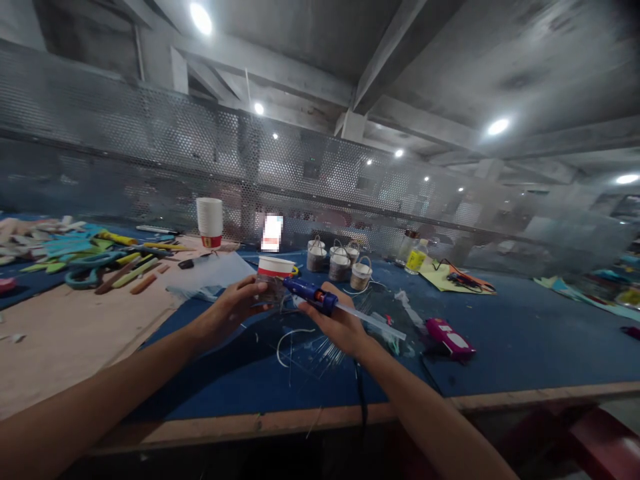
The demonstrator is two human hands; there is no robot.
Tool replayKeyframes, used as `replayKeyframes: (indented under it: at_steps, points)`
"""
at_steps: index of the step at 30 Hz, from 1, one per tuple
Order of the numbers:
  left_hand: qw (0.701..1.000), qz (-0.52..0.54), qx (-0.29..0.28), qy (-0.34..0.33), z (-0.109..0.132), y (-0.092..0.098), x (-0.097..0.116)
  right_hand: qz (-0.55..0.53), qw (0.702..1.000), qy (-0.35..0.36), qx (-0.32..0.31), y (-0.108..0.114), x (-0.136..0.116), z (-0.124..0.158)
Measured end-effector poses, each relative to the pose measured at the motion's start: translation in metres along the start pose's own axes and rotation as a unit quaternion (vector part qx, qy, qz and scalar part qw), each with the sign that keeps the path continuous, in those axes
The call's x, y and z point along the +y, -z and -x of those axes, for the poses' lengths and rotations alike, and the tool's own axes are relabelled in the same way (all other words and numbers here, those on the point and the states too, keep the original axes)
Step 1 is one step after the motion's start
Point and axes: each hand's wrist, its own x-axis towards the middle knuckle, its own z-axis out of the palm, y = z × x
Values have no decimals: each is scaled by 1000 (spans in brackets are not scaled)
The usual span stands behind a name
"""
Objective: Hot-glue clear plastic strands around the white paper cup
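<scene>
Your left hand point(235, 308) was curved, thumb and fingers bent against the side of a paper cup point(276, 268) with a white rim and red band. The cup stood upright at the fingertips; its lower part looked see-through, and whether this was a separate vessel could not be told. Your right hand point(345, 325) was closed around a blue glue gun point(306, 292), its grip mostly hidden by the palm. The nozzle pointed leftward to the cup, just beside or touching it; contact could not be determined. From the gun's rear a translucent glue stick point(375, 321) projected over and past your right hand.

Beyond your right hand stood a cluster of small handled buckets point(339, 265); farther off and to its right were a yellow-labelled bottle point(416, 258) and a yellow sheet point(435, 280) bearing dark cords. A magenta case point(450, 339) lay to the right of that hand, while thin clear strands point(327, 353) and a curved white strip point(281, 350) lay between your forearms. Beyond your left hand rose a stack of cups point(209, 217); well to its left lay teal-handled scissors point(89, 272) among other tools.
</scene>
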Motion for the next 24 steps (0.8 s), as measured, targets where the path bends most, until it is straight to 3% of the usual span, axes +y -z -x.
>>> replayKeyframes:
  at_steps: [15, 24]
  points:
    - [1000, -7, -1, -5, -5, 9, -8, 41, 998, 42, 13, 0, 4, 1]
    - [1000, -13, 10, 2, -1, 1, -1, 60, 997, 44, 14, 1, 2, 0]
